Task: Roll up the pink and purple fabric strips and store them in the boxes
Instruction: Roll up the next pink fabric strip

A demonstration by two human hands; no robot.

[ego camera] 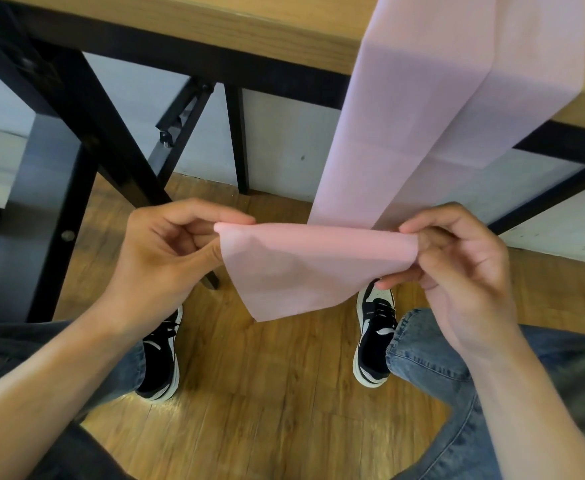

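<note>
Sheer pink fabric strip, seemingly folded

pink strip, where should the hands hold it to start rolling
Pinch the pink strip at the two ends of its top fold, coming in from either side, as the left hand and right hand do. The fold runs straight between them, and the free end hangs below.

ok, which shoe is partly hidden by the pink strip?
The right shoe, below the right hand: the pink strip hangs over its toe. The left shoe sits clear of the fabric.
</note>
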